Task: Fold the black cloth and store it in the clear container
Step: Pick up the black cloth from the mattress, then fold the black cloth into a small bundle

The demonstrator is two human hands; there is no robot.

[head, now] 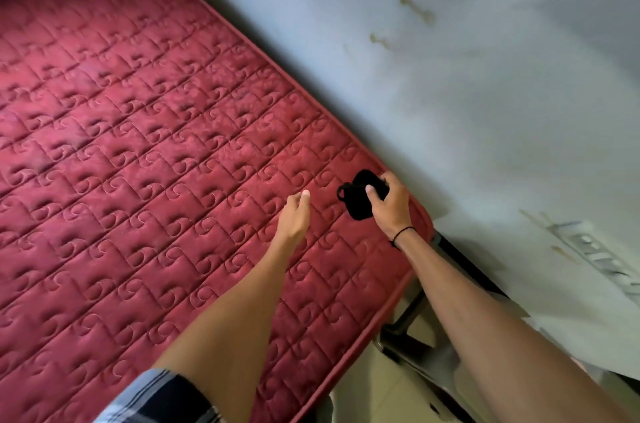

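Observation:
A small black cloth [356, 199], bunched into a compact bundle, sits in my right hand [389, 206] just above the red quilted mattress [145, 152], close to its right corner. My fingers and thumb wrap around the bundle and hide part of it. A thin black band circles my right wrist. My left hand [296, 216] hovers over the mattress a little to the left of the cloth, empty, fingers loosely curled and apart. No clear container shows in the head view.
A pale stained wall [467, 83] runs along the mattress's right edge. A metal bed frame leg [412, 315] and light floor tiles [388, 395] show below the corner. A white ribbed object [595, 256] lies at the far right.

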